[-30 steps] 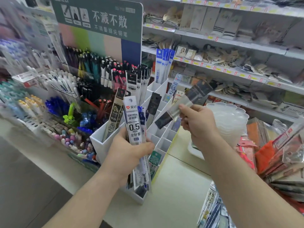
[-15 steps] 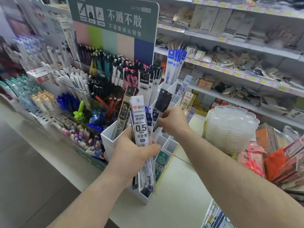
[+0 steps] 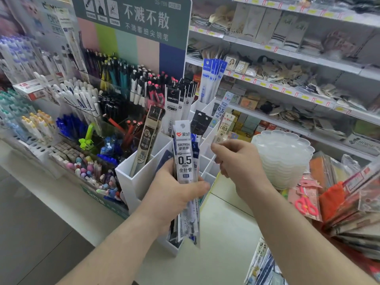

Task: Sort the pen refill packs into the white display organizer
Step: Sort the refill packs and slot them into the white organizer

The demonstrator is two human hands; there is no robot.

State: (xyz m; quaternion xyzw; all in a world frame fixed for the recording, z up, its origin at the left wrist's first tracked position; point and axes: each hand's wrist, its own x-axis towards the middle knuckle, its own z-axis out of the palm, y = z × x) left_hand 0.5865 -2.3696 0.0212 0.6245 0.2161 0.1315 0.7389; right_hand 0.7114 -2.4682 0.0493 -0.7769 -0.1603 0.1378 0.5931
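The left hand (image 3: 174, 194) is gripping a bundle of pen refill packs (image 3: 186, 177) upright, thumb curling across the front of the foremost white pack, which is printed with "0.5 mm" and "GR7906"; more packs are fanning out behind it, and their lower ends are hanging below the fist. The bundle is standing in front of the white display organizer (image 3: 141, 179), which is sitting at the counter (image 3: 224, 239) edge where the pen display (image 3: 115, 89) ends. In the organizer's near-left compartment a tall grey-and-black refill pack (image 3: 147, 140) is leaning against the wall. Behind it, black-topped packs (image 3: 181, 99) are filling a rear compartment, and blue-and-white packs (image 3: 211, 79) are rising from the far corner. A black-headed pack (image 3: 200, 122) and two "0.5" packs (image 3: 223, 118) are standing in the compartments along the organizer's right side. The right hand (image 3: 236, 161) is hovering just beside the organizer's right edge, over the small empty-looking cells, fingers loosely curled and holding nothing that can be seen. To the right of that hand, a stack of clear scalloped trays (image 3: 287, 153) is sitting on the counter, and packaged scissors (image 3: 306, 204) are lying near the right edge. More refill packs (image 3: 265, 264) are lying at the counter's near-right corner.
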